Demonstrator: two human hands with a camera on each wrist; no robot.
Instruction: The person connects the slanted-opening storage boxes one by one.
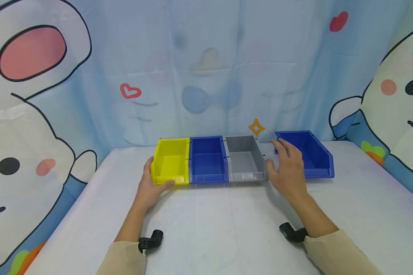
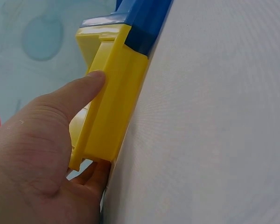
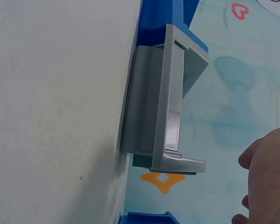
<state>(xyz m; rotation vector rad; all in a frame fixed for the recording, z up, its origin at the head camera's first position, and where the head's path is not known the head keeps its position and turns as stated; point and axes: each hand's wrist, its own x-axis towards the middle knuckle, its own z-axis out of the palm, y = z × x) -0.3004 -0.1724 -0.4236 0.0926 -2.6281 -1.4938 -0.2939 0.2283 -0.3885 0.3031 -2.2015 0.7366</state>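
Observation:
A yellow storage bin, a blue bin and a grey bin stand side by side in a row. My left hand grips the yellow bin's left end, thumb across its front wall and the other fingers round the outer side; in the left wrist view the fingertips are partly hidden behind the bin. Over the gap between the grey bin and a separate blue bin, my right hand hovers with relaxed fingers and holds nothing. The right wrist view shows that hand apart from the grey bin.
The bins stand on a white-covered table, near its back edge. Behind them hangs a light blue curtain printed with cartoon animals and hearts. Each wrist carries a black camera, such as the one on the left wrist.

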